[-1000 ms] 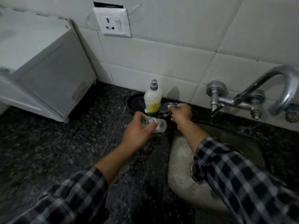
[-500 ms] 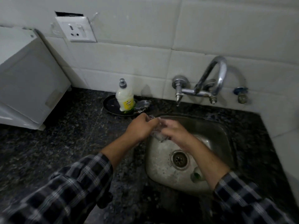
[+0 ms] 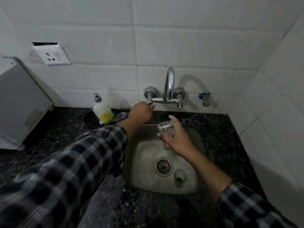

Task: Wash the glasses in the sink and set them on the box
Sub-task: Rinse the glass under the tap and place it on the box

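Soap bottle [image 3: 102, 112] on black tray [image 3: 89, 121], wall socket [image 3: 52, 55], blue-capped valve [image 3: 204, 97], speckled counter [image 3: 49, 132]

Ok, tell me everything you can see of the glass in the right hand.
The glass is small, clear and straight-sided, with whitish suds around its rim. The right hand grips its side; it is held roughly upright, mouth up, above the back of the sink, touching nothing else.

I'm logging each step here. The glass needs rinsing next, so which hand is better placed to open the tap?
Left. The left hand grips the left tap handle, while the right hand holds the glass above the sink.
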